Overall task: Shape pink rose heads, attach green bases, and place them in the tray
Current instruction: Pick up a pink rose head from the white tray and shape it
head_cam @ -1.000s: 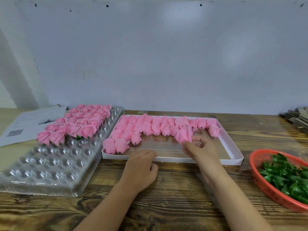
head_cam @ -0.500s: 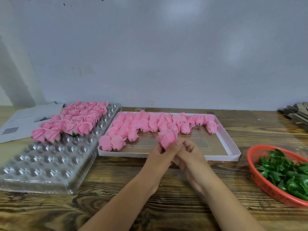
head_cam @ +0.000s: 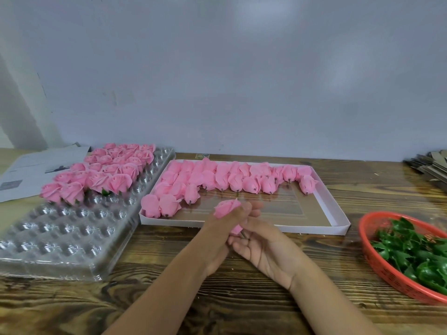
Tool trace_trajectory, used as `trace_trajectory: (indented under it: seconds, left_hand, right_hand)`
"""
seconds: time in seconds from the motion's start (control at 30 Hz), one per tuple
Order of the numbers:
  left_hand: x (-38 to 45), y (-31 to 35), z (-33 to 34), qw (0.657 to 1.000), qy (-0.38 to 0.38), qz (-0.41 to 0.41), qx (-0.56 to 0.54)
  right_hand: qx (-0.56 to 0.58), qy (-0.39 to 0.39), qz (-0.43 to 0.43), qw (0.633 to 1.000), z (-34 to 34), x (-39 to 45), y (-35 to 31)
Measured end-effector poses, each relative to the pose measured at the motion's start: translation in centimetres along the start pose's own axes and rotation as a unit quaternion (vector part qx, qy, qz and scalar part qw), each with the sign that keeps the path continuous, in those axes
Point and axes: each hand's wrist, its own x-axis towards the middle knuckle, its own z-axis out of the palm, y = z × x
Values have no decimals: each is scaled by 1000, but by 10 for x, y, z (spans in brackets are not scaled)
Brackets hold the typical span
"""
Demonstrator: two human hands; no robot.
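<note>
- The pink rose head [head_cam: 227, 207] sits above the table edge, just in front of the white box [head_cam: 338, 222] — lifted clear so its petals can be worked.
- The left hand [head_cam: 221, 234] curls round the bud; the right hand [head_cam: 262, 247] cups beneath, fingers loosely bent near the stem end, likely steadying it.
- Green bases [head_cam: 411, 252] wait in the red basket [head_cam: 377, 267] on the right, the clear tray [head_cam: 72, 240] on the left — each probably kept within reach.

No legible text anywhere; only blurred print on the paper sheets [head_cam: 31, 170] left of the clear tray [head_cam: 72, 238].
</note>
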Motion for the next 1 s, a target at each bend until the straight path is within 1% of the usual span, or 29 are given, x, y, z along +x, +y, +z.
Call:
trace_trajectory:
  seconds: [0.07,0.1,0.13,0.17,0.2,0.27,0.3,0.37,0.5,0.6,0.7,0.8,0.83,0.9,1.0]
  left_hand:
    - [0,0,2,999,34,13,11]
    - [1,0,4,998,56,18,8]
    - [2,0,6,997,78,20,-3]
    - [3,0,8,995,97,20,-22]
    - [4,-1,9,993,105,20,-40]
    - [2,-2,12,993,99,18,-67]
    - [1,-4,12,993,93,17,-75]
    - [0,-6,13,992,86,18,-92]
    - [1,-6,16,988,89,17,-121]
    - [2,-6,17,987,98,11,-124]
    - [1,-6,17,984,103,-1,-147]
    - [1,-7,17,982,99,-13,-162]
    - [1,-7,17,980,98,-15,-171]
    - [1,-7,16,978,95,-16,-183]
    - [2,-8,13,981,82,-8,-178]
  right_hand:
    - [-65,28,-23,997,2,1,3]
    - [-120,52,-48,990,3,3,7]
    - [-191,86,-85,974,5,4,11]
    - [-267,126,-134,946,7,4,16]
    - [-337,161,-188,908,9,5,20]
    - [-445,189,-271,832,11,3,26]
    - [-479,196,-294,804,11,2,27]
    - [-514,209,-315,770,11,-1,27]
    - [-551,210,-331,737,11,-2,26]
    - [-566,221,-329,723,12,-3,25]
    - [-566,230,-325,722,13,-4,27]
    - [-579,236,-322,711,12,-3,29]
    - [-577,234,-324,712,11,-3,30]
    - [-555,230,-322,731,9,-2,31]
    - [-484,231,-295,791,9,0,32]
